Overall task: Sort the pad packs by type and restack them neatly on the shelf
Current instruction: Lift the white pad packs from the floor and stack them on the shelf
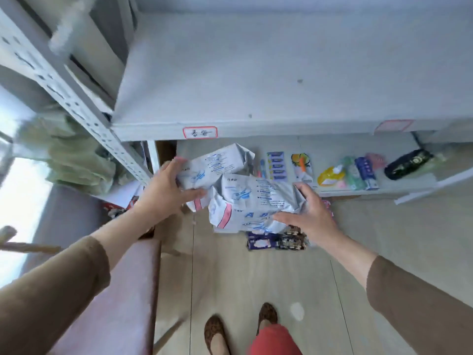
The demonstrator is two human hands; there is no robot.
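- Your left hand [163, 190] grips one white pad pack [212, 165]; your right hand [307, 213] grips another [250, 201].
- Both packs sit below the shelf edge [256, 130].
- Bare shelf top [256, 73] lies at twelve o'clock.

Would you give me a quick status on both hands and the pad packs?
Left hand gripping one white pad pack. Right hand gripping a second white pack. Both above the floor, below the shelf. Nothing blocking.
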